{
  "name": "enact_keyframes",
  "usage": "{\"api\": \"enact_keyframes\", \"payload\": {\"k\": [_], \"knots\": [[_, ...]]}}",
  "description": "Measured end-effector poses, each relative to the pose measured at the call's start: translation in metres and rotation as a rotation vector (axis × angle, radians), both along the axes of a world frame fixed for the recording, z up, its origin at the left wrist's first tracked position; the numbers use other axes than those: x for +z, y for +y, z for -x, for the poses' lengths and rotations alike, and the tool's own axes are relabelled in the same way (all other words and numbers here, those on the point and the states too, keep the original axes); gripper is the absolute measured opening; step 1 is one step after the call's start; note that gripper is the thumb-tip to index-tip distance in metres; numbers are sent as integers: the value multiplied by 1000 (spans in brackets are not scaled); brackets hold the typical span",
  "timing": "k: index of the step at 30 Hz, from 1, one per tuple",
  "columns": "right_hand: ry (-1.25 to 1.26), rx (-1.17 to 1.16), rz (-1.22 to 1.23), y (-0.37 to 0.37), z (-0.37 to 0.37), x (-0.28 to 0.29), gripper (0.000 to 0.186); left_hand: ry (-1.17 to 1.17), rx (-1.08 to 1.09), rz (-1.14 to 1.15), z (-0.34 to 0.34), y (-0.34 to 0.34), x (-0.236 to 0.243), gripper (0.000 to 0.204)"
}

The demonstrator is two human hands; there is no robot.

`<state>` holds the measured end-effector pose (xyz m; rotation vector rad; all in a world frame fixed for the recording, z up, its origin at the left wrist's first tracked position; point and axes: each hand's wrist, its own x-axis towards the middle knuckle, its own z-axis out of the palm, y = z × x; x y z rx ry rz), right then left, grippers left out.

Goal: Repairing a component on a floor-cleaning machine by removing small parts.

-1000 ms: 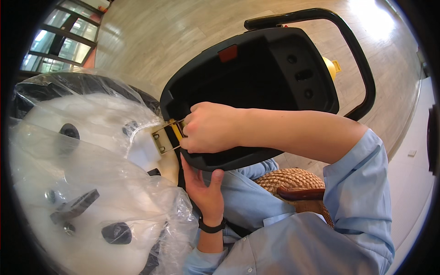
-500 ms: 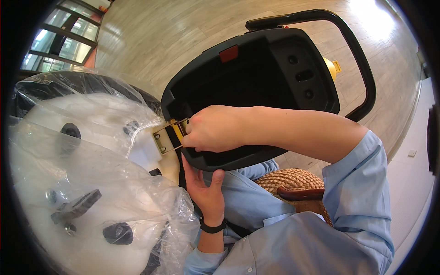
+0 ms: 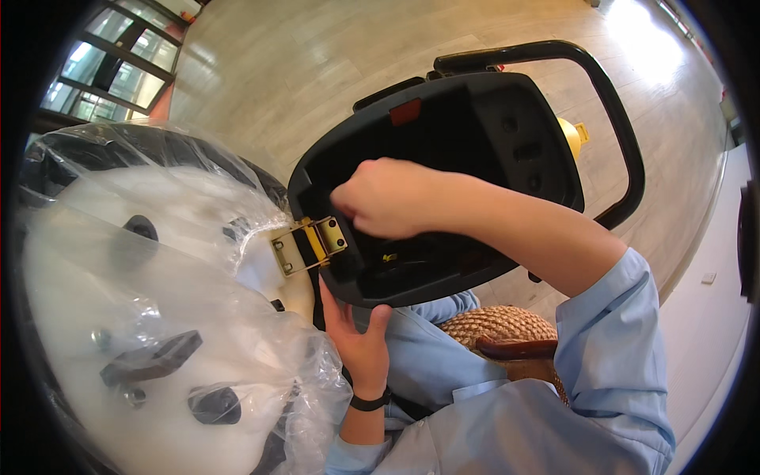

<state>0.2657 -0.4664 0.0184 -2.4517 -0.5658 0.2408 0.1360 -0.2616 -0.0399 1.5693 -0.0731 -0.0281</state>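
A black plastic shell [image 3: 443,150] with a red patch and a tubular handle sits open in front of me, joined at its left end to a metal-and-yellow hinge bracket [image 3: 309,244] with dark screws. My right hand [image 3: 384,198] is curled above the shell's interior, just right of the bracket; what its fingers hold, if anything, is hidden. My left hand [image 3: 356,340] grips the shell's lower-left edge from below, thumb up. A small yellow piece [image 3: 389,257] lies inside the shell.
Large white padded items with dark fittings, under clear plastic wrap [image 3: 158,317], fill the left. A woven seat [image 3: 499,321] with wooden arm is below the shell. Wood floor [image 3: 317,47], a glazed window [image 3: 119,55] at upper left and a white surface [image 3: 704,317] at right surround them.
My right hand has lifted off the bracket and moved up and right, uncovering its screws and the small yellow piece. The view has shifted slightly, with the shell appearing lower.
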Motion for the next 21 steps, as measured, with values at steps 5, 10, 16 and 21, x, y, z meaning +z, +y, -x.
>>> {"api": "enact_keyframes", "payload": {"k": [5,10,16,21], "knots": [[367,174,569,-21,-19,-65,30,28,-34,-81,0,0,-4,111],[587,215,530,2,-3,-92,34,-4,-9,-64,1,-1,1,112],[464,219,443,-4,-2,-124,38,-66,-6,-66,0,-2,-10,108],[380,321,613,1,-11,-148,41,-51,12,-44,1,-1,-9,104]]}}
